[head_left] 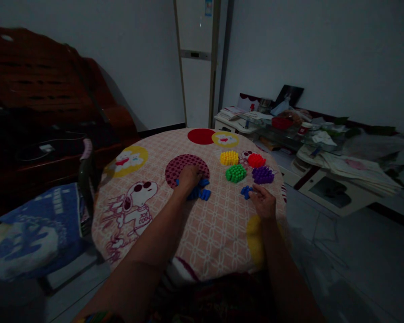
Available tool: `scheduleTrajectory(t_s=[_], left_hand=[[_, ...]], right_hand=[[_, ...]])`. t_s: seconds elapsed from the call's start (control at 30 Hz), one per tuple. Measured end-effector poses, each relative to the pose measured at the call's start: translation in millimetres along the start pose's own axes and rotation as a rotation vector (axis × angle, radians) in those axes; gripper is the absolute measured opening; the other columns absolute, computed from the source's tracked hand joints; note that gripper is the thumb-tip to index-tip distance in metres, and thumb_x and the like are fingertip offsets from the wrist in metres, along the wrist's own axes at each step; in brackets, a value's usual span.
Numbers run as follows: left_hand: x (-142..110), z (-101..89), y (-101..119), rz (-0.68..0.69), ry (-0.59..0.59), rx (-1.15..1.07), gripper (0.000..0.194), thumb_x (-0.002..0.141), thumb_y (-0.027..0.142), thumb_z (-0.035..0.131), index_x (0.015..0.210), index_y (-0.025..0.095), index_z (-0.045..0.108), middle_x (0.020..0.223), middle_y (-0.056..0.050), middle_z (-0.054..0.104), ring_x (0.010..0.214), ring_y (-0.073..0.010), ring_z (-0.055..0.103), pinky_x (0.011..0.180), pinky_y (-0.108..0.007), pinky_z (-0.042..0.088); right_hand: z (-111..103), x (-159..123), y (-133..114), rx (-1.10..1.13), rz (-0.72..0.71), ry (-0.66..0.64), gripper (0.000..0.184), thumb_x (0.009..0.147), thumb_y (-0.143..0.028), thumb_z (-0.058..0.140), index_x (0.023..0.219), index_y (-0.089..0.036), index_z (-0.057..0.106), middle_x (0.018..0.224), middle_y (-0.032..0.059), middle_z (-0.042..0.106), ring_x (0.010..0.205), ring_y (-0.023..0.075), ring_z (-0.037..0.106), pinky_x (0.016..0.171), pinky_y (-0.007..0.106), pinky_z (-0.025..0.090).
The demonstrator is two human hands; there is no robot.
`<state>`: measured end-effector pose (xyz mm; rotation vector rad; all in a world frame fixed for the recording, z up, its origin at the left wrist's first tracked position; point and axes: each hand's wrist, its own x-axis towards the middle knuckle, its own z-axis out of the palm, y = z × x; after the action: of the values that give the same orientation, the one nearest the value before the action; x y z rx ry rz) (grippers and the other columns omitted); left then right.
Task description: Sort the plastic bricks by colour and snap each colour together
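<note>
My left hand (190, 178) reaches over a loose scatter of small blue plastic pieces (205, 194), its fingers curled down among them. What those fingers hold is hidden by the hand. To the right, my right hand (265, 204) has thumb and forefinger closed at the edge of a small blue cluster (245, 192), pinching a blue piece there. Beyond it sit tidy blocks of similar knobby pieces: yellow (229, 158), green (235, 173), red (256, 160) and purple (263, 175).
Everything lies on a round table with a patterned cartoon tablecloth (218, 242). A folding chair with a blue bag (50, 229) stands at the left, before a wooden bench (43, 85). A cluttered low cabinet (323, 175) runs along the right wall.
</note>
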<state>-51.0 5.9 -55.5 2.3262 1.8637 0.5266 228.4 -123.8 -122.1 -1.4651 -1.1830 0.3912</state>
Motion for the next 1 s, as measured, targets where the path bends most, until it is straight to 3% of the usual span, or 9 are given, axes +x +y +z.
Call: scheduleTrajectory(t_s=[0.07, 0.2, 0.43, 0.57, 0.63, 0.8, 1.0], left_hand=[[0, 0.6, -5, -0.004, -0.072, 0.036, 0.026, 0.088, 0.028, 0.061, 0.106, 0.016, 0.075, 0.111, -0.013, 0.073, 0.106, -0.0277, 0.066, 0.091, -0.033, 0.050], [-1, -0.3, -4, -0.002, -0.074, 0.000, 0.026, 0.084, 0.024, 0.064, 0.107, 0.018, 0.076, 0.113, -0.012, 0.074, 0.107, -0.0287, 0.066, 0.089, -0.033, 0.050], [2, -2.3, 13, 0.099, 0.149, -0.468, 0.022, 0.083, 0.023, 0.063, 0.099, 0.017, 0.077, 0.092, -0.007, 0.076, 0.083, -0.0205, 0.069, 0.078, -0.029, 0.052], [-7, 13.3, 45, 0.170, -0.011, -0.756, 0.026, 0.082, 0.020, 0.061, 0.105, 0.014, 0.073, 0.078, -0.003, 0.073, 0.067, -0.0147, 0.067, 0.066, -0.024, 0.051], [-17, 21.1, 64, 0.218, -0.051, -0.760, 0.026, 0.079, 0.016, 0.063, 0.104, 0.015, 0.072, 0.082, -0.003, 0.073, 0.072, -0.0147, 0.068, 0.069, -0.024, 0.052], [-40, 34.7, 103, 0.239, 0.014, -0.546, 0.024, 0.079, 0.018, 0.065, 0.101, 0.020, 0.073, 0.091, -0.003, 0.074, 0.084, -0.0180, 0.067, 0.079, -0.028, 0.051], [-44, 53.0, 119, 0.336, 0.088, -0.491, 0.024, 0.087, 0.020, 0.058, 0.108, 0.017, 0.069, 0.105, -0.009, 0.072, 0.100, -0.0216, 0.065, 0.091, -0.033, 0.049]], right_hand=[[0, 0, 0, 0.018, 0.003, 0.003, 0.051, 0.076, -0.049, 0.072, 0.113, -0.013, 0.072, 0.101, 0.0143, 0.075, 0.076, 0.0210, 0.068, 0.070, 0.036, 0.056], [0, 0, 2, 0.078, 0.003, -0.001, 0.049, 0.077, -0.050, 0.071, 0.111, -0.014, 0.072, 0.101, 0.0143, 0.076, 0.080, 0.0233, 0.071, 0.072, 0.038, 0.058], [2, 2, 5, 0.112, 0.024, 0.015, 0.049, 0.076, -0.050, 0.072, 0.108, -0.013, 0.073, 0.097, 0.0141, 0.076, 0.079, 0.0242, 0.072, 0.073, 0.040, 0.059], [2, 1, 2, 0.111, 0.014, 0.019, 0.048, 0.077, -0.050, 0.071, 0.107, -0.013, 0.073, 0.099, 0.0147, 0.076, 0.076, 0.0233, 0.071, 0.070, 0.039, 0.059], [2, 1, 0, 0.112, 0.012, 0.026, 0.046, 0.076, -0.049, 0.072, 0.106, -0.014, 0.073, 0.098, 0.0145, 0.076, 0.075, 0.0231, 0.071, 0.069, 0.038, 0.059], [2, 1, -3, 0.123, 0.017, 0.034, 0.045, 0.074, -0.049, 0.072, 0.102, -0.014, 0.074, 0.095, 0.0132, 0.077, 0.076, 0.0230, 0.071, 0.069, 0.037, 0.059], [1, 1, -6, 0.089, 0.026, 0.018, 0.045, 0.073, -0.049, 0.071, 0.102, -0.015, 0.075, 0.092, 0.0115, 0.077, 0.073, 0.0216, 0.070, 0.066, 0.034, 0.058]])
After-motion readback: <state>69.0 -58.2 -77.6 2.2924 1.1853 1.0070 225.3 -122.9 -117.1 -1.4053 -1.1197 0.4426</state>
